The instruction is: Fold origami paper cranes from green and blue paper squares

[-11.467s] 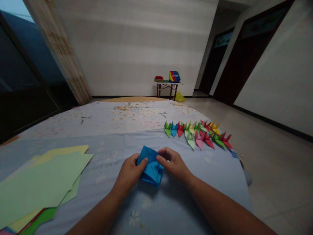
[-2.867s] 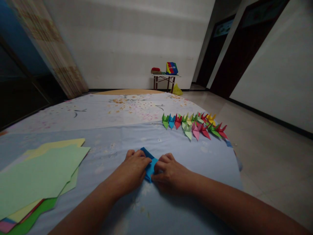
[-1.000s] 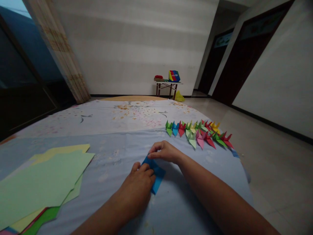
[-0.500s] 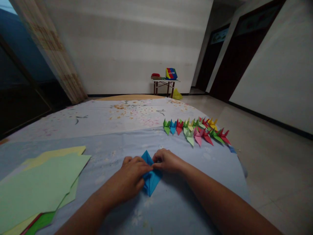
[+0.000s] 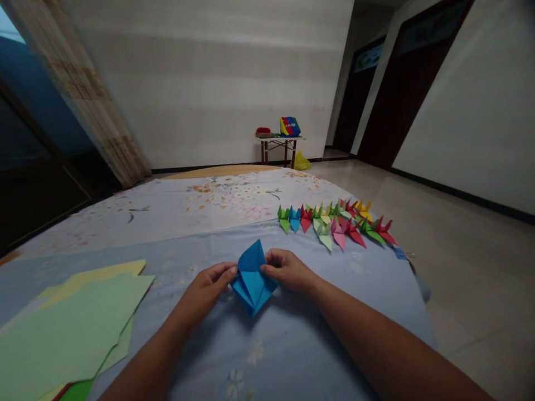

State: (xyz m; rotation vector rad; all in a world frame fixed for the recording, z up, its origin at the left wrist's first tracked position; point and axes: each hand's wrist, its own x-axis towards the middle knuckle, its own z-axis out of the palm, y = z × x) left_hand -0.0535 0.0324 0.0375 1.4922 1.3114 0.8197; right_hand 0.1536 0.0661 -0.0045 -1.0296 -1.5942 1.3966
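A blue piece of folded origami paper (image 5: 253,284) is held between both hands over the blue cloth, its top corner pointing away from me and its layers partly spread. My left hand (image 5: 211,284) pinches its left edge between thumb and fingers. On the opposite edge, my right hand (image 5: 288,269) has its thumb on the front face, with the fingers curled behind. Farther back to the right stand rows of folded paper cranes (image 5: 337,234) in red, green, pink, blue and yellow.
Sheets of coloured paper (image 5: 71,328), pale green on top, lie at the left. The round table bears a floral cloth (image 5: 221,195) under the blue cloth (image 5: 179,367). Beyond it, a small side table (image 5: 280,138) stands by the wall, with a yellow bag (image 5: 301,161) beside it.
The blue paper has been raised and opened out at the top. My left hand has moved off its face to the left edge; my right hand has shifted slightly up.
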